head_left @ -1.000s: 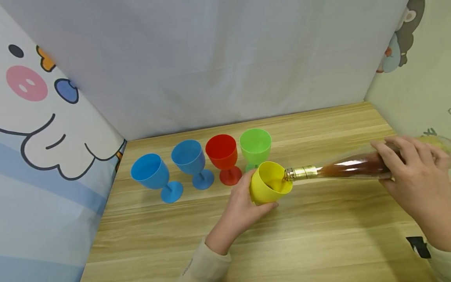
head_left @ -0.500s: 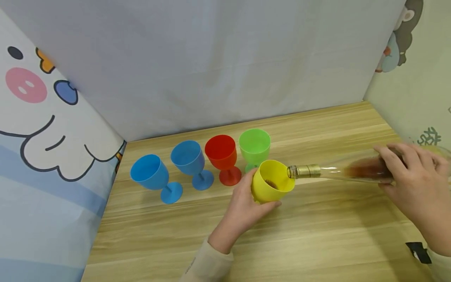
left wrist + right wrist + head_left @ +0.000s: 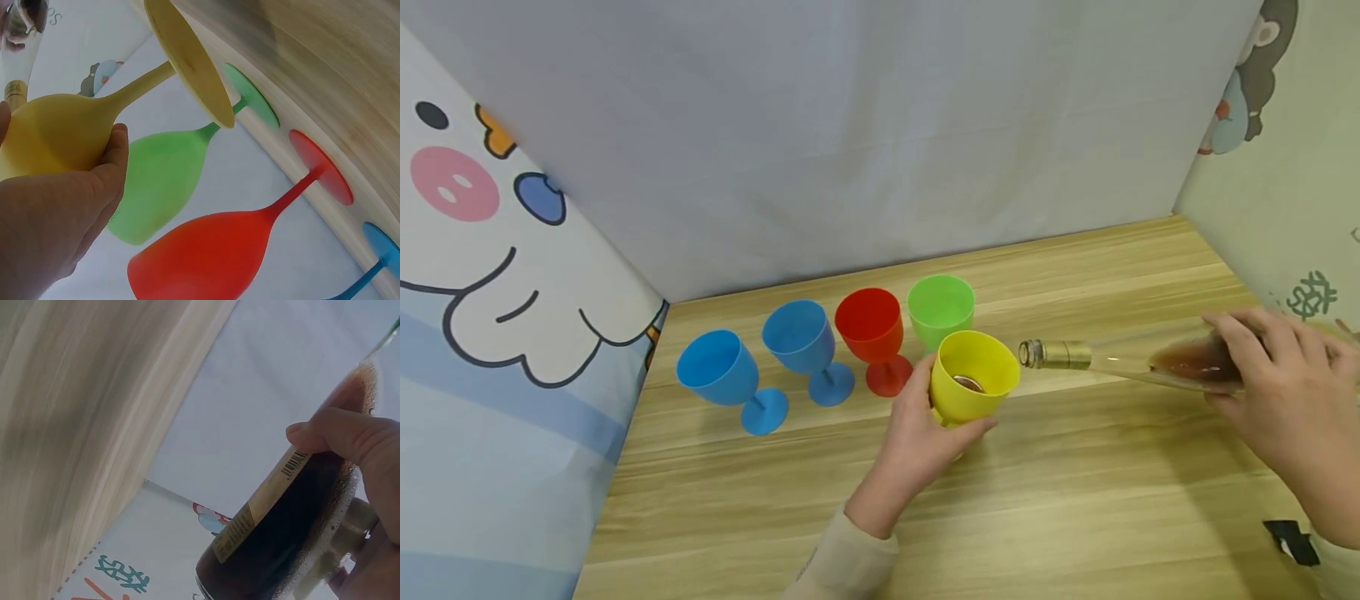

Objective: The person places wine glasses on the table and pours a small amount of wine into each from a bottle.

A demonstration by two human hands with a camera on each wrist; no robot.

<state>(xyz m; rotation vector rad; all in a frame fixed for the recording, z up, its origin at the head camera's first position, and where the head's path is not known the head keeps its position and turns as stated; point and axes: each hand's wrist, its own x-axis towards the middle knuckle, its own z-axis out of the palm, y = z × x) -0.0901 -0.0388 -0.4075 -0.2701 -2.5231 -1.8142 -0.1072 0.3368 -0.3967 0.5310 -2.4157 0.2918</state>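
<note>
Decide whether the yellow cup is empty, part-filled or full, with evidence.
Part-filled: in the head view, a dark pool lies low inside the yellow cup, well short of its top.

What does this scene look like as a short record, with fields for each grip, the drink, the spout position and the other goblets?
Left grip: holds yellow goblet by its bowl
Right grip: holds bottle, tipped nearly sideways
Drink: dark liquid low in yellow goblet, more in bottle
Spout: beside goblet rim, apart; no stream visible
Other goblets: outer blue goblet, inner blue goblet, red goblet, green goblet; upright in a row
Surface: wood-grain table
</note>
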